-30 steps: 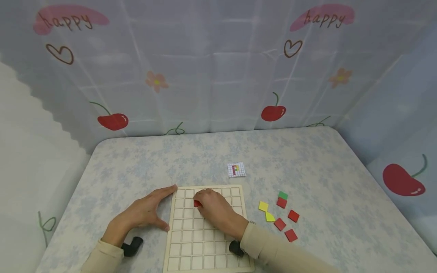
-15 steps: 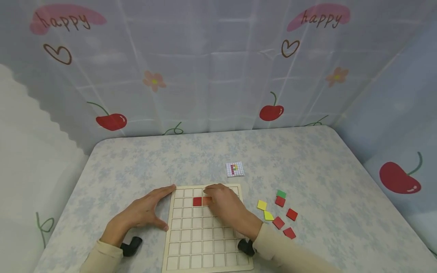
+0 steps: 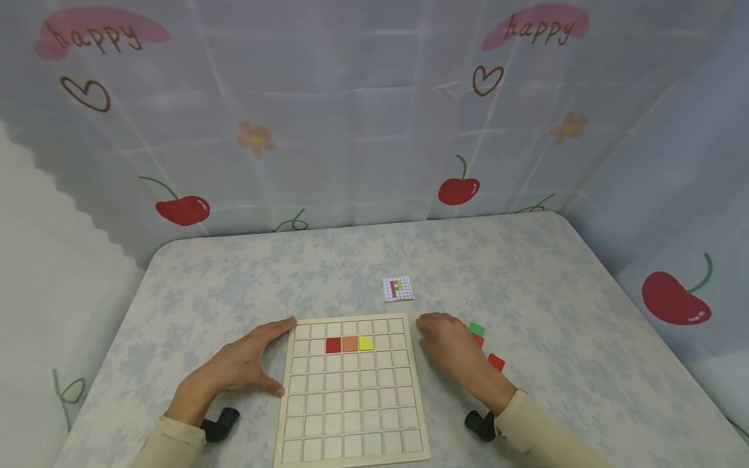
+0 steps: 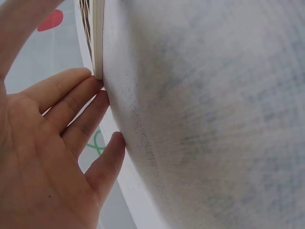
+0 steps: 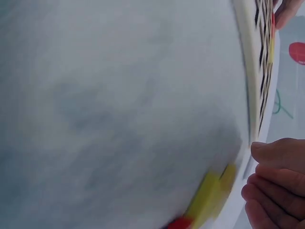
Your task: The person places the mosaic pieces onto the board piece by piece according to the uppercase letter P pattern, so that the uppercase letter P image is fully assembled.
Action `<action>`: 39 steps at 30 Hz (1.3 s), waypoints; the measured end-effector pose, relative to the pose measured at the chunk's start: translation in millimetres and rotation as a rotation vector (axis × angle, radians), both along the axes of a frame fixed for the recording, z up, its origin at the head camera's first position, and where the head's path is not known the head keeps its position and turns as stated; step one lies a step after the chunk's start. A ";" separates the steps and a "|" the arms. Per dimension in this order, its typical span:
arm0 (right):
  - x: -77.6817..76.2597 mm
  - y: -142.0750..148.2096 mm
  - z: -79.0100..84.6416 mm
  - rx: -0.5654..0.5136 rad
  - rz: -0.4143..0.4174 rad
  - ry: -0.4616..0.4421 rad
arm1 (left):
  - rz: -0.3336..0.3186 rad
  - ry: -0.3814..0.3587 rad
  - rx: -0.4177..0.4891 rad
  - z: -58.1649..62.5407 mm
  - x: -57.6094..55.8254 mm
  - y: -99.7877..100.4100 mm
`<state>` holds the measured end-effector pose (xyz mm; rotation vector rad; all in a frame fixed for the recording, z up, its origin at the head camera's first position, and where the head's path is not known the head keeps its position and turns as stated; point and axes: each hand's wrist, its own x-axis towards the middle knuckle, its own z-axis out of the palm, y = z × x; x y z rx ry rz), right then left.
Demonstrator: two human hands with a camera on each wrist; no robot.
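Observation:
My left hand (image 3: 236,367) spreads along the left side of a wooden grid board (image 3: 352,463), its index fingertip at the far left corner and thumb at the side. In the left wrist view, fingertips (image 4: 97,86) meet the board's edge. In one row of the board lie a red tile (image 3: 333,345), an orange tile (image 3: 350,344) and a yellow tile (image 3: 365,342) with one rounded corner. Right of the board, my right hand (image 3: 459,354) is low over the table, fingers loosely bent and holding nothing visible. Blurred yellow tiles (image 5: 204,200) appear near it in the right wrist view.
Beyond the board lies a small printed pattern card (image 3: 397,288). Beside the right hand show a green tile (image 3: 477,329) and a red tile (image 3: 496,362); the hand and forearm cover other loose tiles. A patterned curtain (image 3: 351,130) hangs behind the table.
My right hand has left the board and moved right to the loose tiles. The orange tile and the yellow tile beside it are now uncovered. My left hand keeps its place.

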<state>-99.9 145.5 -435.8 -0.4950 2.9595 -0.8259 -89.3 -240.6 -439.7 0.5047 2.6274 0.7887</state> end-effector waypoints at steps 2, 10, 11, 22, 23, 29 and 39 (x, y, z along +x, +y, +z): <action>1.9 9.9 -1.0 0.014 -0.013 -0.010 | 0.000 0.006 0.006 -0.3 0.5 -0.7; 10.9 44.1 0.4 0.040 -0.103 -0.027 | -0.005 0.007 0.021 -2.0 1.0 -1.9; 12.3 47.4 0.7 0.045 -0.112 -0.023 | -0.006 0.006 0.020 -2.2 1.0 -1.7; 23.1 67.4 0.0 0.110 -0.144 0.025 | -0.017 0.009 0.036 -4.2 0.2 -2.8; 23.5 68.1 -0.4 0.117 -0.148 0.031 | -0.018 0.012 0.037 -4.3 0.2 -3.0; 23.0 67.8 -1.6 0.123 -0.174 0.014 | -0.015 0.001 0.047 -4.8 0.2 -3.7; 19.4 69.5 -2.8 0.106 -0.159 0.031 | -0.005 -0.001 0.054 -2.9 1.0 -2.6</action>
